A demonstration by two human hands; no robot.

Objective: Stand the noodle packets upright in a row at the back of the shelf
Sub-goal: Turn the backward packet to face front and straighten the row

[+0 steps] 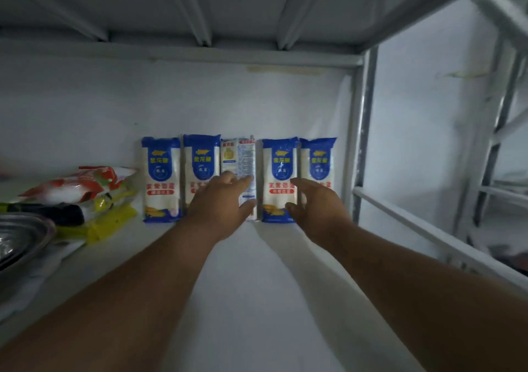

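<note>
Several blue-and-white noodle packets stand upright side by side against the back wall of the white shelf (257, 286). The leftmost packet (161, 180) and the rightmost packet (317, 160) show their fronts. The middle packet (238, 157) shows its printed back. My left hand (220, 206) reaches over the lower part of the middle packet, with fingertips on it and fingers spread. My right hand (317, 206) hovers with fingers apart in front of the two packets on the right, the nearer being a front-facing packet (278, 168). Neither hand grips anything.
A pile of red, white and yellow bags (94, 197) lies at the left of the shelf. A metal bowl (20, 240) sits at the left edge. A metal upright post (361, 131) and a side rail (428, 228) bound the shelf on the right. Another shelf is overhead.
</note>
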